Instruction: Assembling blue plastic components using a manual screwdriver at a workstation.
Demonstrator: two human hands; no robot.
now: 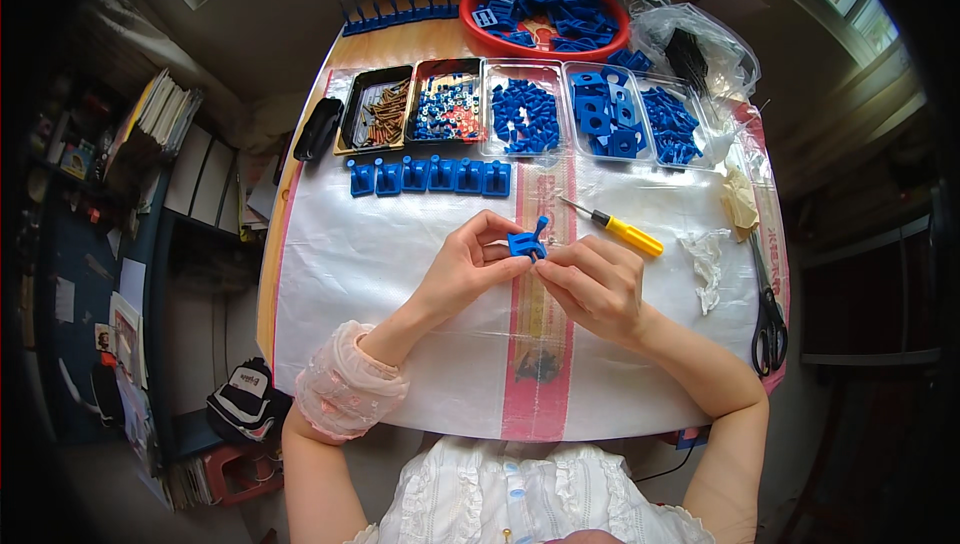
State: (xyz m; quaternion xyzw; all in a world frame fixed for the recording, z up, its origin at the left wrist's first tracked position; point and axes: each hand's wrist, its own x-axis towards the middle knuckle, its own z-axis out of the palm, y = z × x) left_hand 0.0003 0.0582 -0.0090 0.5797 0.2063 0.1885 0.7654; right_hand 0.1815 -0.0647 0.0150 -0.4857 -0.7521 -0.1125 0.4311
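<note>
The blue plastic bracket (522, 244) is up off the bench (400, 52), in front of the person and between both hands, probably so that its small features can be seen and reached from either side. The left hand (490, 249) is narrowed around it, thumb below and fingers behind, which seems to steady the body while the stalk points upward. The right hand (580, 279) is pinched narrow at the bracket's lower right edge; whether a small part is also between those fingertips is hidden. A yellow-handled screwdriver (625, 232) lies just beyond the right hand, shaft toward the work, likely set there for a quick pick-up. Farther off, trays stand side by side, each kind kept apart, presumably to save searching: screws (388, 122), nuts (445, 112), small blue pegs (525, 116), square holed plates (600, 122) and more small blue parts (672, 126). A row of six blue brackets (441, 176) stands before the left trays, perhaps lined up for easy counting. The red basin (481, 40) of blue pieces sits behind the trays, and black-handled scissors (769, 336) lie at the right edge, clear of the working spot.
</note>
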